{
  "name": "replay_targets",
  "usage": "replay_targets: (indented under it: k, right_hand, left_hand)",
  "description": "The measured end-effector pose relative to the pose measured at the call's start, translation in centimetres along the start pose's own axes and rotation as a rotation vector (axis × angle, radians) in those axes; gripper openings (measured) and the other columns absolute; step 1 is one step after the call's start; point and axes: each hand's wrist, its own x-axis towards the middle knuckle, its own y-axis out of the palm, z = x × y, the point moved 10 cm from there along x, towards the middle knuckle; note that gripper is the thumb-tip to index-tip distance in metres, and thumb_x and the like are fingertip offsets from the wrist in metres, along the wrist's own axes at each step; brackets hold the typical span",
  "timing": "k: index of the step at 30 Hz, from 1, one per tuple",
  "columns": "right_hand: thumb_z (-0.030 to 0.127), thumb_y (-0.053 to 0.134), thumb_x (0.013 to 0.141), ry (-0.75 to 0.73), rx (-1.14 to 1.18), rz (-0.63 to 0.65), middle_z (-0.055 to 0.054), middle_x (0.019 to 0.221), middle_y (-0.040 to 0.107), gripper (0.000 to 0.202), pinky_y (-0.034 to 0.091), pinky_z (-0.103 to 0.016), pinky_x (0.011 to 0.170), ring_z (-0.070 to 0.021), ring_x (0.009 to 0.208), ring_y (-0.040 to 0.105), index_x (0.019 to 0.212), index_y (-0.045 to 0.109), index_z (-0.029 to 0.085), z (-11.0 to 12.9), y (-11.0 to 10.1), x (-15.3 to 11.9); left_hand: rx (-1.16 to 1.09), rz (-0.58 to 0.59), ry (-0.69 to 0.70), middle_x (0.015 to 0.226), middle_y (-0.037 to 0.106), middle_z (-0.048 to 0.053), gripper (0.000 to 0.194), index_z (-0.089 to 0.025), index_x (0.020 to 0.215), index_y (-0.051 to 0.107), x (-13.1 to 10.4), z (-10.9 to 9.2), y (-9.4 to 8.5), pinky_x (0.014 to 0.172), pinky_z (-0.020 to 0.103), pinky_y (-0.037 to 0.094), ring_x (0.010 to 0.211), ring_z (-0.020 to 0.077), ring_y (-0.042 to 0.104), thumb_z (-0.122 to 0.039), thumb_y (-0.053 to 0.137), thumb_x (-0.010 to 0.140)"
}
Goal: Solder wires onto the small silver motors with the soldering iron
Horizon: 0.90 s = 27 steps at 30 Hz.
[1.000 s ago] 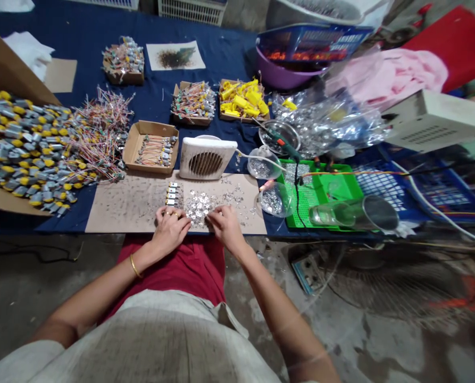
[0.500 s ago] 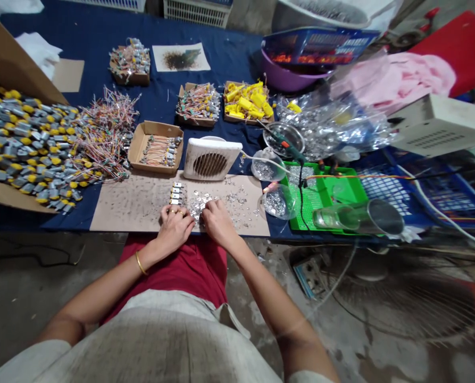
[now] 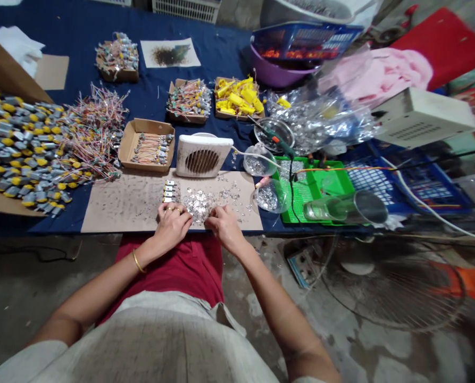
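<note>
My left hand (image 3: 172, 222) rests with curled fingers at the near end of a row of small motors (image 3: 169, 190), which stand side by side on a cardboard sheet (image 3: 113, 205). What its fingers hold, if anything, is hidden. To the right of it my right hand (image 3: 224, 226) is closed in a pinch at the edge of a loose pile of small shiny metal pieces (image 3: 197, 202). Anything between those fingertips is too small to make out. The two hands are apart, with part of the pile between them.
A white square fan (image 3: 203, 155) stands behind the pile. A cardboard tray (image 3: 126, 151) of wired motors sits left of it, near heaped motors (image 3: 17, 154). Rightward are plastic bowls (image 3: 269, 196), a green tray (image 3: 333, 183) and a clear cylinder (image 3: 367, 207). A floor fan (image 3: 392, 287) stands below.
My right hand has shifted right, away from my left hand, uncovering more of the metal pieces. The left hand stays by the motor row. The whole view has swung slightly.
</note>
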Motion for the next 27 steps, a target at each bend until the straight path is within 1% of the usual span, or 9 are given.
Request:
replay_targets:
  k: [3, 6, 8, 11, 16, 19, 23, 25, 27]
  right_hand:
    - [0.019, 0.053, 0.094, -0.014, -0.014, -0.064, -0.009, 0.098, 0.058, 0.025, 0.035, -0.035, 0.076, -0.0238, 0.090, 0.039, 0.081, 0.074, 0.022, 0.3, -0.4, 0.3]
    - [0.023, 0.057, 0.092, 0.022, 0.008, -0.121, -0.010, 0.099, 0.058, 0.020, 0.035, -0.036, 0.078, -0.0249, 0.093, 0.039, 0.081, 0.073, 0.020, 0.3, -1.3, 1.8]
    - [0.026, 0.060, 0.091, 0.052, 0.005, -0.116, -0.011, 0.098, 0.057, 0.019, 0.035, -0.037, 0.079, -0.0256, 0.093, 0.040, 0.079, 0.072, 0.018, 0.6, -1.3, 3.2]
    - [0.027, 0.063, 0.089, 0.064, -0.027, -0.066, -0.013, 0.097, 0.056, 0.017, 0.036, -0.038, 0.079, -0.0269, 0.094, 0.040, 0.080, 0.071, 0.016, 1.4, -0.4, 5.1]
    - [0.020, 0.052, 0.092, 0.055, -0.112, -0.056, -0.015, 0.097, 0.056, 0.021, 0.035, -0.039, 0.077, -0.0283, 0.092, 0.039, 0.082, 0.070, 0.013, 2.4, 0.2, 5.9]
    - [0.017, 0.050, 0.091, 0.085, -0.078, -0.128, -0.014, 0.095, 0.056, 0.022, 0.034, -0.039, 0.078, -0.0271, 0.091, 0.040, 0.081, 0.070, 0.014, 2.1, -0.6, 5.0]
    - [0.026, 0.055, 0.090, 0.321, 0.115, -0.402, -0.011, 0.104, 0.056, 0.020, 0.033, -0.041, 0.085, -0.0275, 0.099, 0.043, 0.080, 0.071, 0.019, 0.5, -2.3, 1.5]
    - [0.028, 0.056, 0.090, 0.436, 0.182, -0.507, -0.010, 0.109, 0.056, 0.020, 0.033, -0.043, 0.089, -0.0282, 0.103, 0.044, 0.080, 0.072, 0.021, 0.4, -2.1, -0.4]
    - [0.027, 0.056, 0.090, 0.504, 0.218, -0.556, -0.010, 0.110, 0.055, 0.021, 0.032, -0.044, 0.092, -0.0283, 0.105, 0.044, 0.078, 0.072, 0.020, 0.9, -1.2, -1.4]
  left_hand:
    - [-0.005, -0.011, -0.024, 0.104, 0.069, 0.008, 0.016, -0.022, 0.093, 0.072, -0.4, 0.0, -0.3, 0.100, 0.048, 0.027, 0.105, 0.0255, 0.054, -0.028, 0.057, 0.092]
    - [0.005, -0.017, -0.068, 0.102, 0.070, 0.008, 0.015, -0.022, 0.092, 0.073, -0.6, 0.5, -0.9, 0.099, 0.048, 0.027, 0.104, 0.0257, 0.055, -0.028, 0.058, 0.092]
    - [0.019, -0.019, -0.077, 0.101, 0.070, 0.007, 0.016, -0.022, 0.091, 0.072, -0.6, 0.7, -1.3, 0.098, 0.048, 0.027, 0.103, 0.0256, 0.055, -0.028, 0.058, 0.092]
    - [0.025, -0.026, -0.083, 0.101, 0.070, 0.007, 0.017, -0.022, 0.092, 0.072, -0.7, 0.8, -1.7, 0.099, 0.048, 0.027, 0.103, 0.0254, 0.055, -0.028, 0.056, 0.093]
    - [0.005, -0.023, -0.091, 0.102, 0.070, 0.007, 0.017, -0.023, 0.092, 0.072, -1.1, 1.4, -1.4, 0.099, 0.049, 0.027, 0.104, 0.0254, 0.054, -0.028, 0.056, 0.093]
    - [-0.015, -0.015, -0.095, 0.102, 0.070, 0.008, 0.017, -0.023, 0.092, 0.072, -1.3, 1.8, -1.2, 0.100, 0.049, 0.026, 0.104, 0.0254, 0.054, -0.028, 0.056, 0.093]
    - [-0.036, -0.027, -0.113, 0.102, 0.069, 0.007, 0.017, -0.024, 0.093, 0.073, -1.3, 2.2, -1.4, 0.099, 0.049, 0.026, 0.104, 0.0254, 0.053, -0.028, 0.056, 0.092]
    - [-0.037, -0.021, -0.109, 0.102, 0.069, 0.008, 0.017, -0.024, 0.093, 0.073, -1.1, 2.1, -1.3, 0.099, 0.048, 0.026, 0.104, 0.0257, 0.052, -0.028, 0.056, 0.092]
    - [-0.036, -0.006, -0.093, 0.102, 0.069, 0.008, 0.018, -0.023, 0.092, 0.073, -0.8, 1.9, -0.9, 0.098, 0.048, 0.026, 0.105, 0.0260, 0.052, -0.027, 0.056, 0.092]
